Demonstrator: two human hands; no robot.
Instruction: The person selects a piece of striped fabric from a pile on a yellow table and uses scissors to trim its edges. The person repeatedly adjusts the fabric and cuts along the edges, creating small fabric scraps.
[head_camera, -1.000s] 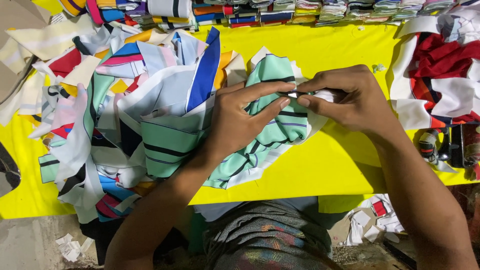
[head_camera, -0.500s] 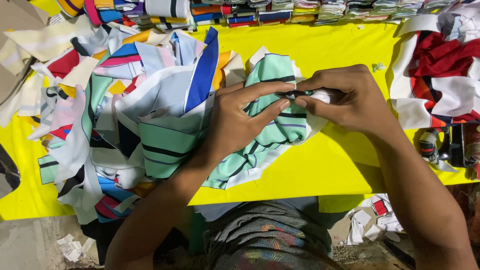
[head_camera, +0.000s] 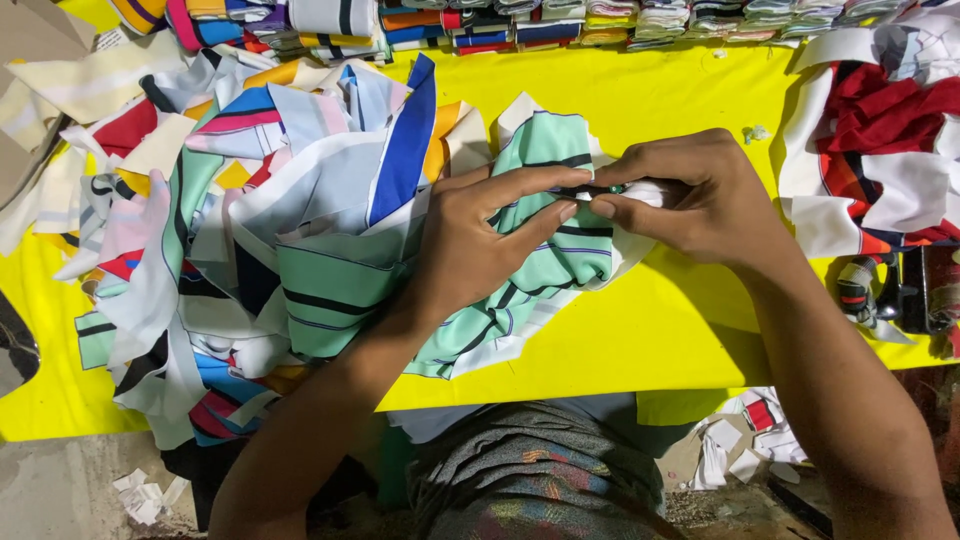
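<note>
Fabric in lap: patterned grey cloth (head_camera: 540, 480) is seen nearest the camera, below the table edge; paper and cloth scraps (head_camera: 735, 450) lie on the floor beside it.
Left hand (head_camera: 470, 245): laid over the green striped piece (head_camera: 540, 230), with thumb and forefinger narrowed to a pinch on its upper edge.
Right hand (head_camera: 690, 195): fingers closed in a matching pinch on the same edge, tips almost touching those of the left hand; a small white bit is gripped there, though what it is cannot be told.
Position of the piece: at the centre of the yellow table (head_camera: 650, 340), resting partly on the heap of cut strips (head_camera: 250, 230) to its left.
Step in hand: judged to be fine work at 1 point on the edge, such as picking or separating.
Next move: a steady 2-handed pull would probably be called for, with the pinch kept tight.
Right margin: red and white pieces (head_camera: 880, 150) are piled, with dark objects (head_camera: 920, 290) just below them.
Far edge: folded striped bands (head_camera: 560, 22) are stacked in a row.
Room: only bare floor under the table is shown.
</note>
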